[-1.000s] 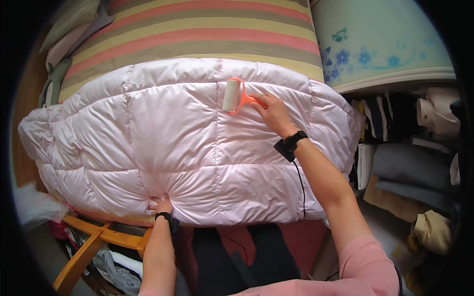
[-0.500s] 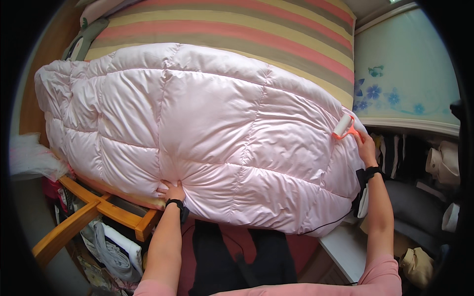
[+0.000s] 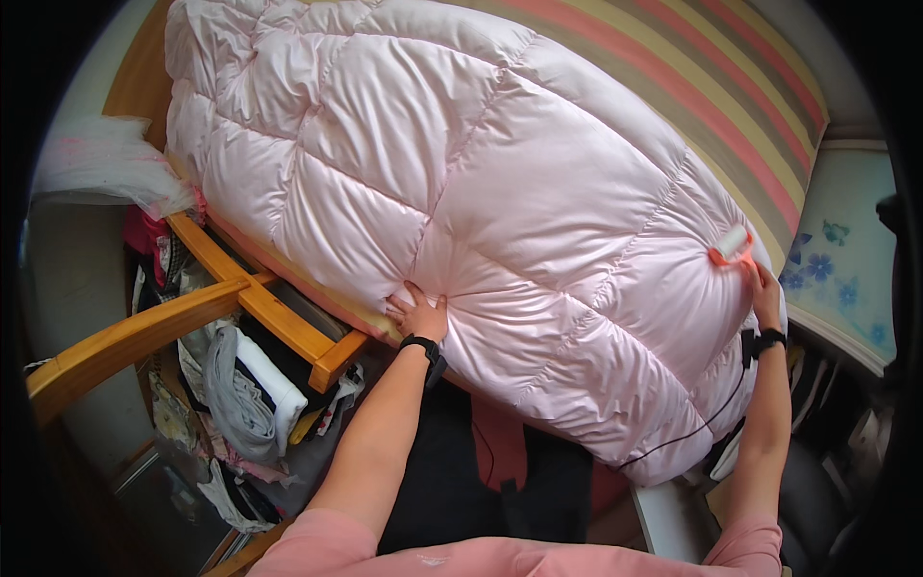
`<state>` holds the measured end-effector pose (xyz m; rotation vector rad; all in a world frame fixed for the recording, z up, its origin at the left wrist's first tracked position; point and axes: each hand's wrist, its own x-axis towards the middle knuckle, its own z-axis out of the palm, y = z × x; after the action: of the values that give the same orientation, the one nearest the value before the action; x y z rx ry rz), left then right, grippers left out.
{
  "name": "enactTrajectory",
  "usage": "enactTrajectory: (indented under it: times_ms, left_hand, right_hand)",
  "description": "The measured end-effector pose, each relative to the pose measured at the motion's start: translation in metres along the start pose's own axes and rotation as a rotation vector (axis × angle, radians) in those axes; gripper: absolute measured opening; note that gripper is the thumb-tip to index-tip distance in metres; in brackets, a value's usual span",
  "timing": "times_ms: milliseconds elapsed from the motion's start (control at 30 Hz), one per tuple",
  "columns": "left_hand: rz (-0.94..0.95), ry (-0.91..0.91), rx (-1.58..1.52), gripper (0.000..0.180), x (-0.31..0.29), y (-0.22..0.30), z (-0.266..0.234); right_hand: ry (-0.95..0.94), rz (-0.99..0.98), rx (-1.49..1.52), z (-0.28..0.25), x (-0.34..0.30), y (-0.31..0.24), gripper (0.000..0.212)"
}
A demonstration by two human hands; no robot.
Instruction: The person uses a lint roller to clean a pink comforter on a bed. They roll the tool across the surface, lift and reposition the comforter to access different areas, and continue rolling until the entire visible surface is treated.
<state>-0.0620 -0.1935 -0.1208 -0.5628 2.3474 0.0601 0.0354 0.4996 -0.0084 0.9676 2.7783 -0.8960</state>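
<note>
A puffy, pale pink quilted comforter (image 3: 548,192) spreads across the bed, with stitched seams and creases. My left hand (image 3: 420,315) presses flat on its near edge, fingers spread, and the fabric puckers around it. At the right end, my right hand (image 3: 766,293) grips the orange handle of a lint roller (image 3: 735,245). The white roller head rests on the comforter, where wrinkles fan out from it. Dark bands circle both my wrists.
A striped sheet (image 3: 692,77) shows beyond the comforter. Wooden bed rails (image 3: 284,322) stand at the left, near white netting (image 3: 106,163) and piled clothes (image 3: 250,394). A flower-patterned pale panel (image 3: 836,250) is at the right. A black cord (image 3: 687,438) lies over the comforter's near right corner.
The view has turned, so the bed appears tilted. The lint roller has shifted on the comforter near its right end, still in my right hand. My left hand still presses the near edge.
</note>
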Motion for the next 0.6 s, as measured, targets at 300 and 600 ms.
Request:
enactTrajectory:
  times_ms: [300, 600]
  left_hand:
    - [0.598, 0.174, -0.484, 0.034, -0.078, -0.092, -0.115]
    - [0.612, 0.275, -0.207, 0.017, -0.053, -0.188, -0.165]
  right_hand:
    - [0.007, 0.15, 0.298, 0.015, -0.119, -0.019, 0.04]
    - [-0.157, -0.179, 0.493, 0.273, 0.011, -0.393, 0.035]
